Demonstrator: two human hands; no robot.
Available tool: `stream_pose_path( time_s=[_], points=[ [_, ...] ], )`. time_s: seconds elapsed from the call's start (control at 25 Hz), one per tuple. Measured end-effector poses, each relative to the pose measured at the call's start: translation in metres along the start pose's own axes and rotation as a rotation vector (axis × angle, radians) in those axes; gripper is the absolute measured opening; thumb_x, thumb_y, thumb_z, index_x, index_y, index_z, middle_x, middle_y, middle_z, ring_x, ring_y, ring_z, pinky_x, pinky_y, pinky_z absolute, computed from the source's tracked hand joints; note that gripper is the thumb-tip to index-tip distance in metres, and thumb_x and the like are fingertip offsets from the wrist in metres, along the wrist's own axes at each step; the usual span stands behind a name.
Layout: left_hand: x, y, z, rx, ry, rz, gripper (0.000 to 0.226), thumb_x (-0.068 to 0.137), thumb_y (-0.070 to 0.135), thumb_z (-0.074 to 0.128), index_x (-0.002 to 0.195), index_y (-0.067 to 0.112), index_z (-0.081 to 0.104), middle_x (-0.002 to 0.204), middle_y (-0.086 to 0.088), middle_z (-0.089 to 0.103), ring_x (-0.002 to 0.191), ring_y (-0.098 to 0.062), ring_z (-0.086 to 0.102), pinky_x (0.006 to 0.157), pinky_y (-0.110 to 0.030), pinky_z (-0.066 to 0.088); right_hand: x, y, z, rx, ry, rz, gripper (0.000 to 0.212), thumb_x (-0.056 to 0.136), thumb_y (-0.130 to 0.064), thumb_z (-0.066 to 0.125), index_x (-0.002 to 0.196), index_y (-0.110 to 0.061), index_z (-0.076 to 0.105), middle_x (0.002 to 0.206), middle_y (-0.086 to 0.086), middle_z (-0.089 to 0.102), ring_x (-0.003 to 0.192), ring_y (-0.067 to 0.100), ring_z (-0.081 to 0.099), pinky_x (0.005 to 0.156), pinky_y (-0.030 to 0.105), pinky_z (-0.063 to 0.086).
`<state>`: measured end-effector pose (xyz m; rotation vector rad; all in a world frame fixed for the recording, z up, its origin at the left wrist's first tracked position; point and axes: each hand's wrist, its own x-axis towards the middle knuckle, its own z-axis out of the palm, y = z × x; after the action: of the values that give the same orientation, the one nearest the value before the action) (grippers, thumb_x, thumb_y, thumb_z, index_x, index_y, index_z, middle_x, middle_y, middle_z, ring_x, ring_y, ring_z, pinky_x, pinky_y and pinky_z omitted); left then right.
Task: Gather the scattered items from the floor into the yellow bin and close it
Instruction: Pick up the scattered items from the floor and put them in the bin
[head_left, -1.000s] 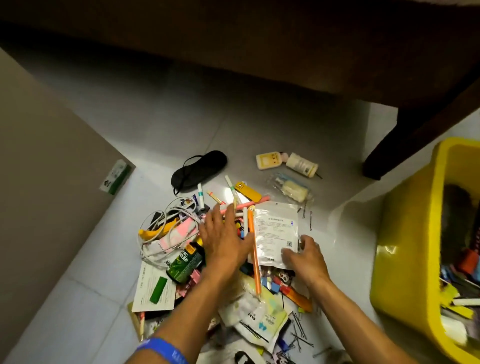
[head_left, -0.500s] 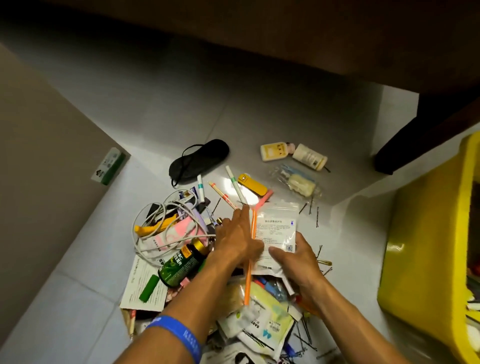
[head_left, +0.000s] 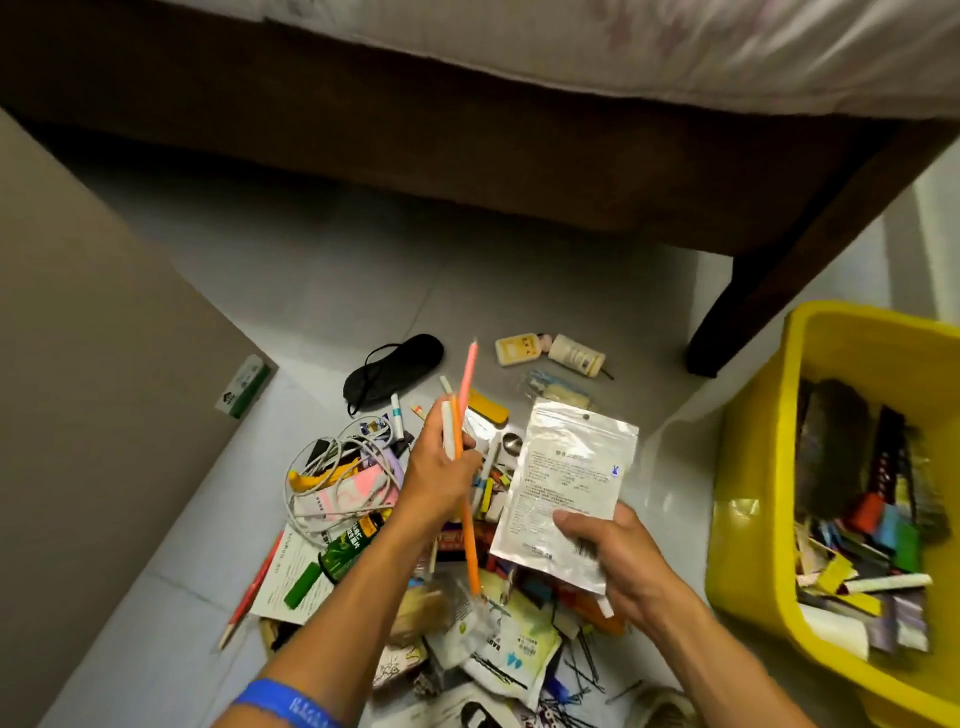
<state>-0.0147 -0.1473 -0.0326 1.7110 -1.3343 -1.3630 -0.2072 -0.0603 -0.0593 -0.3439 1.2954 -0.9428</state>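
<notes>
Scattered items (head_left: 467, 613) lie heaped on the floor (head_left: 332, 291) right in front of me, between a brown board on my left and the yellow bin (head_left: 748, 467) on my right. Bin sits open, already part filled with coloured cards and sticks; no lid in view.

Step in hand, as I judge it: mid-gather, both hands loaded and lifted off the heap, load not yet carried across.

Left hand (head_left: 441, 467): fingers curled round a bundle of sticks, an orange one (head_left: 465, 519) running long below my palm, a pink one (head_left: 469, 374) standing up past my fingers, a white one alongside. Firm fist, nothing loose that I can see.

Right hand (head_left: 608, 551): thumb pinched on the lower face of a silver pouch (head_left: 571, 478), printed side toward me, fingers hidden behind it. Pouch is held clear above the pile, tilted a little.

Next move, my guess: swing both loads right and over the near rim of the bin, then let go. The long sticks want turning so they drop in lengthwise and do not catch the wall.

Left on the floor: white cable tangle (head_left: 332, 467), black eye mask (head_left: 395, 369), green bottle (head_left: 348, 545), two small bottles (head_left: 550, 353) farther out, hairpins and paper packets near my arms. Several more trips, I reckon.
</notes>
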Motion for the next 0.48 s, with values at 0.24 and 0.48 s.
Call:
stream_pose_path(
  time_s=[0.24,0.48],
  points=[
    [-0.044,0.057,0.003,-0.106,0.035,0.055,0.049,0.087,0.004,0.056,0.117,0.043,0.052,0.094,-0.008,0.059,0.084,-0.029,0.066,0.068,-0.051,0.061,-0.080,-0.046,-0.037,0.173,0.062,-0.113,0.041,0.077,0.004,0.068,0.115,-0.010,0.063,0.113,0.014,0.073,0.104,0.035,0.069,0.083,0.052,0.058],
    [-0.065,0.142,0.012,-0.243,0.036,0.218,0.047,0.086,-0.002,0.055,0.124,0.026,0.050,0.093,-0.003,0.059,0.074,-0.014,0.060,0.058,-0.021,0.054,-0.131,-0.074,-0.076,0.226,0.137,-0.194,0.043,0.077,0.001,0.068,0.117,-0.011,0.061,0.114,0.012,0.072,0.107,0.032,0.067,0.090,0.050,0.055]
  ],
)
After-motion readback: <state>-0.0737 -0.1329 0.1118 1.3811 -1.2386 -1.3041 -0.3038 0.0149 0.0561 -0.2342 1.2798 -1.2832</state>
